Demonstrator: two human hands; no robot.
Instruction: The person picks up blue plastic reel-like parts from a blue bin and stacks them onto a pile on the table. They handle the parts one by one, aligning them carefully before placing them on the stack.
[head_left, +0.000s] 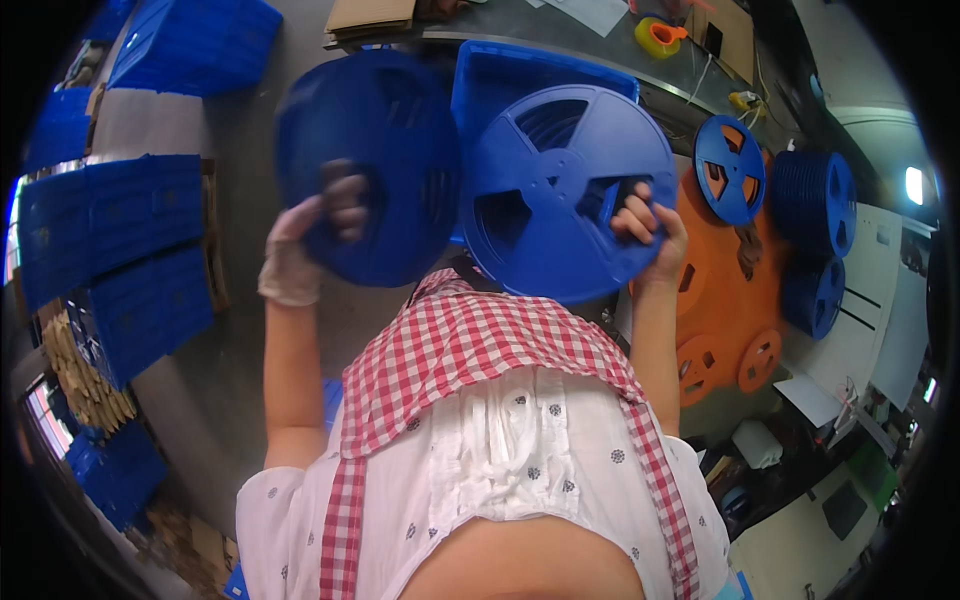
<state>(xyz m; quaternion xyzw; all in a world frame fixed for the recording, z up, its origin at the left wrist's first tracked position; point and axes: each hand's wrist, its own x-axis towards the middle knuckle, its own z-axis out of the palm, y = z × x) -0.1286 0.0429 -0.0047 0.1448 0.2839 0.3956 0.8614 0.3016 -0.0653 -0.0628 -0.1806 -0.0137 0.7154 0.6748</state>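
Note:
My left hand [318, 228], in a pale glove, is closed on a dark blue plastic reel [365, 110], its fingers hooked through a cutout near the left rim. That reel is smeared by motion. My right hand [650, 232] grips a lighter blue plastic reel [555, 170], its fingers showing in the right-hand cutout and its thumb at the rim. Both reels are held up side by side in front of my checked apron, faces toward me. More blue edges show through their cutouts; how many reels each hand holds I cannot tell. A blue crate [480, 65] is partly hidden behind them.
On the right, several blue reels [815, 200] stand by an orange surface [755, 310], with one blue reel [728, 170] resting on it. A metal table [560, 35] runs along the far side, bearing a tape roll [658, 38]. Blue bins [120, 220] are stacked at left.

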